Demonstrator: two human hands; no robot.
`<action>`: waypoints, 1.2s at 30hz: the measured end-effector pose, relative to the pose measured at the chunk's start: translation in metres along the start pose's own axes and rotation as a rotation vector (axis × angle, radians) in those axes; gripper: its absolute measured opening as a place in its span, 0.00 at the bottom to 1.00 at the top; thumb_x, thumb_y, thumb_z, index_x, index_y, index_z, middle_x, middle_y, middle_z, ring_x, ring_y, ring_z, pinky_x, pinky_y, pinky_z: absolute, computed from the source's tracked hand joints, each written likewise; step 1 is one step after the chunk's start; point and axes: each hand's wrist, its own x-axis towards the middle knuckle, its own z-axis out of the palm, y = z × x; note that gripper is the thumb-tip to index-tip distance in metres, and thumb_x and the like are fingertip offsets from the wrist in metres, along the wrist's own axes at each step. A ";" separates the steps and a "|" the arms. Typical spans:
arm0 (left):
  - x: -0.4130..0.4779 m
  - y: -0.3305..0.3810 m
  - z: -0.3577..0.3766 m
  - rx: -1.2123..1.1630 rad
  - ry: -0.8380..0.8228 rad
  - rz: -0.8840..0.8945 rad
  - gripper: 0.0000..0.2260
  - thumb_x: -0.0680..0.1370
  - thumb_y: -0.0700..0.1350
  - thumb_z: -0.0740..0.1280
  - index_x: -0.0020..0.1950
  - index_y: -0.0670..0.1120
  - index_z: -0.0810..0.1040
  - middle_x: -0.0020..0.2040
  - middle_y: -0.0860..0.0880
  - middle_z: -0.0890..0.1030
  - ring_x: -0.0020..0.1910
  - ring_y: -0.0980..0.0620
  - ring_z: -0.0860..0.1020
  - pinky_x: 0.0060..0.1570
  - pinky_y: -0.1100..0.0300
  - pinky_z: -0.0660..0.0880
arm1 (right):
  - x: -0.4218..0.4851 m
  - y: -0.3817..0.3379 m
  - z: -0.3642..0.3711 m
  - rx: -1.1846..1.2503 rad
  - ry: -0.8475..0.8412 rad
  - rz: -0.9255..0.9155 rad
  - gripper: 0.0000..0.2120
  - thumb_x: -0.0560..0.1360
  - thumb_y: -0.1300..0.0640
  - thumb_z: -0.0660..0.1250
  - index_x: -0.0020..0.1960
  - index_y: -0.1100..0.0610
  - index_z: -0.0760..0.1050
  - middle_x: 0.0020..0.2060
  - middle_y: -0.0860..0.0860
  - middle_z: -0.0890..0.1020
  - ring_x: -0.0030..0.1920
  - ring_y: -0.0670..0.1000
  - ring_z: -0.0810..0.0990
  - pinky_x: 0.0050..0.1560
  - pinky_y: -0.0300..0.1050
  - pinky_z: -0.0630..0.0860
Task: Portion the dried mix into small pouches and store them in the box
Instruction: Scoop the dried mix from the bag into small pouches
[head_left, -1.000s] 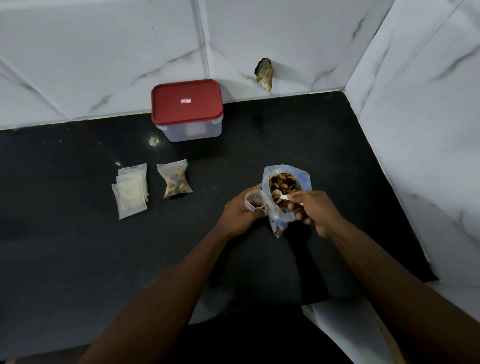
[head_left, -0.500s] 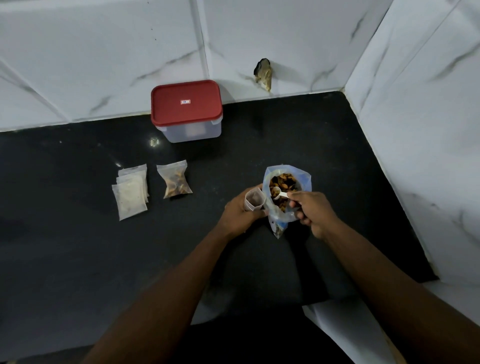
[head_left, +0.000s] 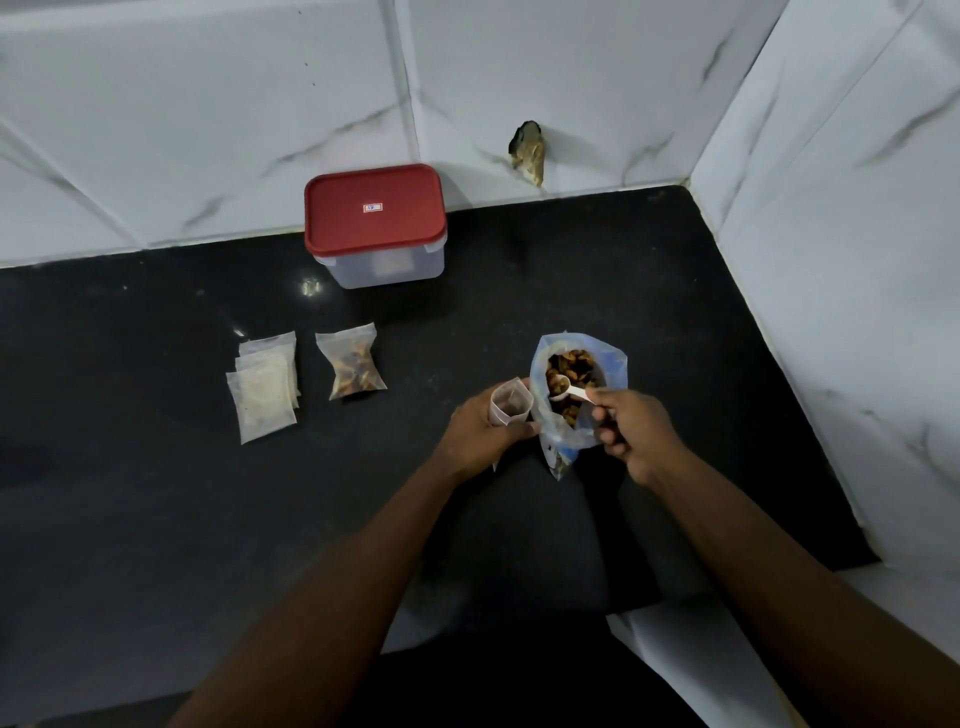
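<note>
The open bag (head_left: 613, 364) of dried mix (head_left: 571, 364) stands upright on the black counter (head_left: 156, 493), mouth facing up, with the brown pieces visible inside. A white spoon (head_left: 574, 392) lies across the bag's mouth; its bowl sits over the mix and carries a small load. The right hand (head_left: 631, 431), at the right side of the bag, pinches the spoon handle between thumb and curled fingers. The left hand (head_left: 483, 431), at the left side of the bag, grips a small pouch (head_left: 511, 402) with the fingers wrapped round it. This pouch is held upright with its mouth open, just beside the bag's left rim; whether it already holds any mix cannot be told. Left of the bag, well apart from it, a filled pouch (head_left: 352, 364) lies flat on the counter. Farther left of the bag lies a stack of pale pouches (head_left: 265, 387), just beside the filled pouch; their contents cannot be told. Behind and to the left of the bag, against the marbled wall tiles (head_left: 208, 130), stands the clear box (head_left: 384, 267) with its red lid (head_left: 374, 208) fitted on. Behind the bag, a broken patch (head_left: 529, 150) shows in the wall tile just above the counter.
</note>
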 end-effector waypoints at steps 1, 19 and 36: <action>0.000 -0.001 0.000 -0.004 0.000 0.003 0.24 0.75 0.44 0.76 0.69 0.58 0.78 0.62 0.56 0.84 0.63 0.58 0.81 0.70 0.46 0.75 | 0.000 0.000 -0.002 0.007 -0.005 0.008 0.05 0.80 0.54 0.67 0.48 0.56 0.78 0.31 0.47 0.75 0.27 0.44 0.68 0.26 0.37 0.63; -0.005 0.000 -0.006 0.037 0.110 0.073 0.20 0.76 0.40 0.75 0.67 0.52 0.79 0.60 0.54 0.84 0.60 0.58 0.82 0.64 0.48 0.79 | -0.001 0.000 -0.023 0.077 -0.067 -0.033 0.08 0.79 0.53 0.66 0.51 0.56 0.80 0.30 0.46 0.74 0.28 0.44 0.68 0.30 0.39 0.63; -0.004 -0.003 -0.006 0.162 0.178 0.209 0.25 0.68 0.49 0.83 0.61 0.54 0.77 0.58 0.56 0.82 0.57 0.60 0.81 0.59 0.53 0.80 | -0.031 -0.009 0.010 -0.185 -0.233 -0.320 0.07 0.80 0.54 0.67 0.51 0.55 0.83 0.29 0.48 0.76 0.27 0.44 0.71 0.28 0.38 0.65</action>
